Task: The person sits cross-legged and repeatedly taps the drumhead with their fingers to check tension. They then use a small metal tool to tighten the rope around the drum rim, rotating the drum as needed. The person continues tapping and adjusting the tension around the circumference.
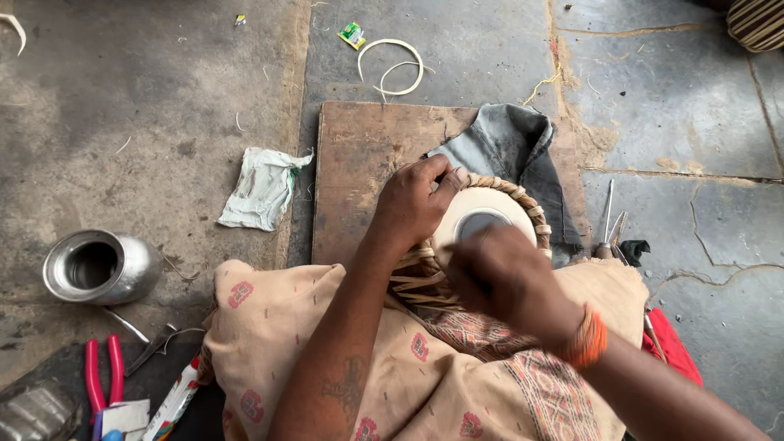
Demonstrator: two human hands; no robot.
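Cracked grey stone floor [670, 122] spreads around you, with a wooden board [359, 180] and a grey cloth [510, 143] under the small drum [482, 216] propped against your lap. Your left hand [416, 204] arches over the drum's braided rim, fingers [447, 181] curled down and pressing its pale skin, while your right hand [502, 273] blurs over the near edge, so its grip cannot be told. A steel pot [102, 265] and red pliers [102, 380] lie well apart to your left.
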